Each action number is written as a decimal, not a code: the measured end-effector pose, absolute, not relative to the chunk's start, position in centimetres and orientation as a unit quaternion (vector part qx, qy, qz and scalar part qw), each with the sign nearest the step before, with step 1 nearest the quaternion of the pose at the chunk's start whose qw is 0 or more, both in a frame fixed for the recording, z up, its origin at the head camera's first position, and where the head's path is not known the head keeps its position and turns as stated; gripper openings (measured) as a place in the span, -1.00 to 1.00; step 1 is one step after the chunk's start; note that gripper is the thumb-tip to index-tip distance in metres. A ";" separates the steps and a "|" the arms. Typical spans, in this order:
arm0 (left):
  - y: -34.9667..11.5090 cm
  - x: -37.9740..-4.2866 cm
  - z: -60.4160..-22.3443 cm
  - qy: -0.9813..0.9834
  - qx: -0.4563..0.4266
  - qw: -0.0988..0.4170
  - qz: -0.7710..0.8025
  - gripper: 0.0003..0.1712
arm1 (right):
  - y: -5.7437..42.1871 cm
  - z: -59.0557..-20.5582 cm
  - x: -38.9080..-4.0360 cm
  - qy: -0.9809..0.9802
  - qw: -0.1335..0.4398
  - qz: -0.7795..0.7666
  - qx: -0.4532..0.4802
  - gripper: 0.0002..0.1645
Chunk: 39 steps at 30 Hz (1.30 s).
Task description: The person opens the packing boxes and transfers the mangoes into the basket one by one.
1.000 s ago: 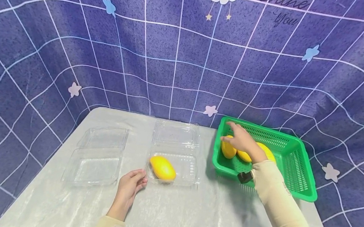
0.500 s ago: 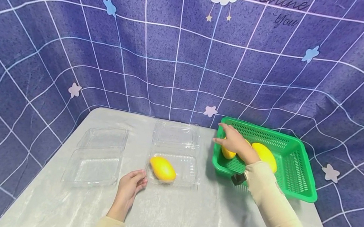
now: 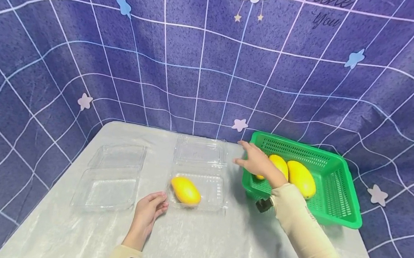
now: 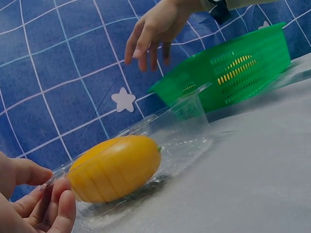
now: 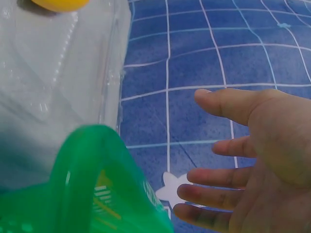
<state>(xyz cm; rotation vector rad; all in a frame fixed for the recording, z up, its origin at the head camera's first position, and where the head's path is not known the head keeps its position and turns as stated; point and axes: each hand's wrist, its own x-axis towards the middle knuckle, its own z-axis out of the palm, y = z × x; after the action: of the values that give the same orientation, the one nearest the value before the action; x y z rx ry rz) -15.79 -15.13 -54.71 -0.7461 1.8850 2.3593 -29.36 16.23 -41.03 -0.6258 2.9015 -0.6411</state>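
My left hand (image 3: 148, 211) pinches the near left edge of a clear plastic clamshell container (image 3: 213, 193) that lies with its lid folded back. A yellow mango (image 3: 186, 191) rests in the left half of its base; the left wrist view shows the mango (image 4: 116, 167) just past my fingertips. Over the left rim of a green basket (image 3: 349, 205), my right hand (image 3: 258, 161) holds nothing, its fingers spread. Inside the basket are mangoes (image 3: 301, 179), one mostly hidden beneath the right hand. The right wrist view has the right palm (image 5: 282, 145) bare.
A second clear clamshell container (image 3: 108, 190) lies lid back on the left side of the white-covered table (image 3: 193, 246). A blue-purple grid curtain (image 3: 212, 83) hangs right behind the table and along both sides.
My right hand has moved left across the basket to its left rim, bringing more of the mangoes into view. The left hand stays at the container's edge.
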 end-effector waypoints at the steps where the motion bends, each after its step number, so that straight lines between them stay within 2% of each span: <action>1: -15.1 -15.8 -54.7 0.606 -0.242 0.016 0.758 -0.57 | 16.0 -41.1 -29.3 0.954 0.053 -0.212 -0.206 -0.15; 19: -15.1 -15.8 -54.6 0.606 -0.242 0.021 0.758 -0.54 | 13.1 -42.3 -28.9 0.944 0.057 -0.211 -0.248 -0.12; 27: -15.1 -15.7 -54.4 0.606 -0.243 0.025 0.757 -0.55 | 11.5 -43.0 -28.3 0.937 0.076 -0.227 -0.253 -0.14; 39: -14.9 -15.8 -54.6 0.604 -0.245 0.017 0.758 -0.58 | 9.6 -44.8 -27.8 0.923 0.075 -0.251 -0.282 -0.20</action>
<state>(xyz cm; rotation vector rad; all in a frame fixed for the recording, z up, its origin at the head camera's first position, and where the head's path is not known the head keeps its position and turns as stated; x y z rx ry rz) -15.83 -14.93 -54.55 -0.7620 1.8767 2.3561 -27.77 9.56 -44.81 -0.8475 2.7683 -0.7535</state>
